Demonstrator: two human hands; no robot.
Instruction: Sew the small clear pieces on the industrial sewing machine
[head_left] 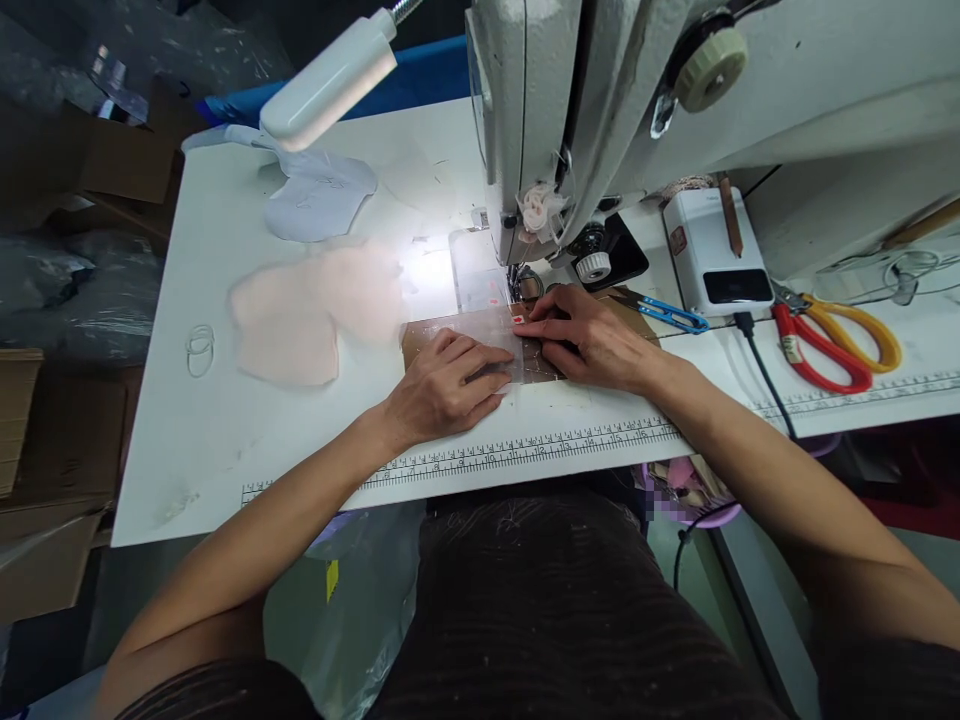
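A white lamp (330,82) leans over pale grey fabric (319,195) and peach pieces (289,325) on the table; a thin loop (199,350) lies near the left edge. At right sit a white device (716,250), blue snips (671,315) and red-and-orange scissors (790,345). Below, a purple basket (716,518) holds what may be scraps, though shadow makes it hard to tell. Cardboard boxes (127,160) stand far left.

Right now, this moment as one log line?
left hand: on clear sheet | right hand: at sheet's right end | sheet: over brown piece, near presser foot | scissors: on table
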